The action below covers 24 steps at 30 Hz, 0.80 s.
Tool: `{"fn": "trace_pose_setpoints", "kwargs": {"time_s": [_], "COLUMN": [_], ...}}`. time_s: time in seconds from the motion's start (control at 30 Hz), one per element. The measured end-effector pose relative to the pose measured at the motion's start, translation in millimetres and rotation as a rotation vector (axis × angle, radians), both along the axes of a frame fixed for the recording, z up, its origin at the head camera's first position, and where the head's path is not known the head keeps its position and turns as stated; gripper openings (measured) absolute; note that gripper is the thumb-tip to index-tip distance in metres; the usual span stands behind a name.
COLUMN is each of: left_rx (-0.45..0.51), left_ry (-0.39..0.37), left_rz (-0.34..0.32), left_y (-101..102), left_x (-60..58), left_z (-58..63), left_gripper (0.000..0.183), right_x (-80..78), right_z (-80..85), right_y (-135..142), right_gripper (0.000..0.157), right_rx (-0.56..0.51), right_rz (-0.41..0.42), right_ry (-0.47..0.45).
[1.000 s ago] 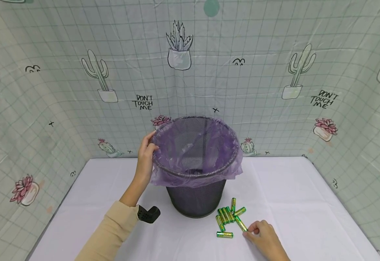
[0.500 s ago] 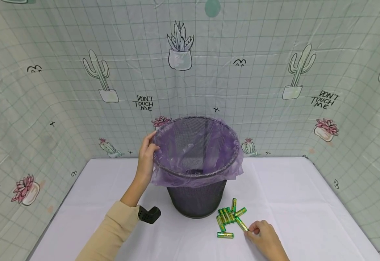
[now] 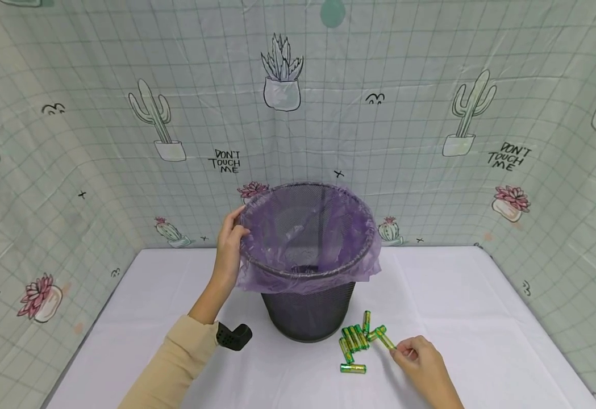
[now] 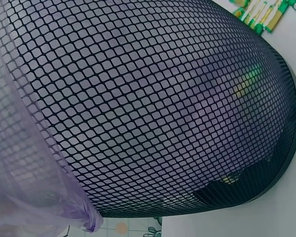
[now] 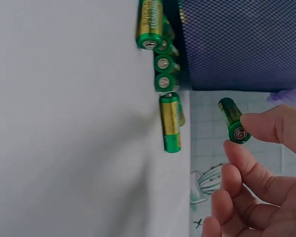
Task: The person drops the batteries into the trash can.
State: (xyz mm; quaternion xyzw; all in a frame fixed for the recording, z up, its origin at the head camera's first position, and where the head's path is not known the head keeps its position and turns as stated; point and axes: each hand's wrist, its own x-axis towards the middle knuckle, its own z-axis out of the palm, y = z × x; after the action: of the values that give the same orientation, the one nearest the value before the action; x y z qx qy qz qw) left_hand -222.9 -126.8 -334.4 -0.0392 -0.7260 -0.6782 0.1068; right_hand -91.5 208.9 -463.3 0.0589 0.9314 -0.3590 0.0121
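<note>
My left hand [image 3: 229, 241] grips the rim of a black mesh wastebasket [image 3: 308, 315], fingers behind the edge and thumb on the near side. A purple bin liner [image 3: 305, 284] lines the basket and folds out over its rim. Between thumb and index finger, my right hand [image 3: 421, 363] pinches a green and gold battery [image 3: 387, 340] near one end. In the right wrist view that battery [image 5: 232, 120] is raised off the table. Several more batteries [image 3: 354, 337] lie in a loose cluster in front of the basket; one battery [image 3: 353, 368] lies apart, nearer the front.
The basket stands on a white-covered table [image 3: 446, 295]. A cactus-print cloth [image 3: 379, 142] hangs behind and on both sides. Through the mesh in the left wrist view, a green and yellow blur [image 4: 249, 81] shows. A black strap piece [image 3: 233, 336] sits at my left cuff.
My right hand has lifted the battery it pinches and shifted slightly up and right, away from the table spot where it lay. The left hand and basket have stayed put.
</note>
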Motion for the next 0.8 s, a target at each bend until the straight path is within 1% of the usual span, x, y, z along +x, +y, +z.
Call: {"fn": "trace_pose_setpoints", "kwargs": {"time_s": [0.1, 0.27, 0.4, 0.53, 0.63, 0.8], "left_rx": [0.003, 0.007, 0.002, 0.005, 0.010, 0.021], "left_ry": [-0.001, 0.002, 0.000, 0.001, -0.001, 0.001], "left_rz": [-0.003, -0.006, -0.003, 0.001, 0.005, 0.002], "left_y": [0.1, 0.5, 0.2, -0.4, -0.4, 0.5], "left_x": [0.4, 1.1, 0.6, -0.2, 0.1, 1.4], "left_z": [-0.9, -1.2, -0.2, 1.1, 1.5, 1.0], "left_gripper": [0.054, 0.054, 0.054, 0.054, 0.054, 0.054], "right_x": [0.9, 0.0, -2.3, -4.4, -4.6, -6.5], "right_z": [10.9, 30.7, 48.9, 68.1, 82.0, 106.6], "right_y": [0.0, -2.2, -2.9, -4.1, -4.4, -5.3], "right_gripper": [0.017, 0.007, 0.006, 0.010, 0.013, 0.015], "right_rx": [0.013, 0.026, 0.030, 0.021, 0.018, 0.032], "right_rz": [-0.007, -0.017, 0.003, 0.020, 0.044, 0.081], "right_ry": [0.081, 0.279, 0.399, 0.504, 0.558, 0.612]}}
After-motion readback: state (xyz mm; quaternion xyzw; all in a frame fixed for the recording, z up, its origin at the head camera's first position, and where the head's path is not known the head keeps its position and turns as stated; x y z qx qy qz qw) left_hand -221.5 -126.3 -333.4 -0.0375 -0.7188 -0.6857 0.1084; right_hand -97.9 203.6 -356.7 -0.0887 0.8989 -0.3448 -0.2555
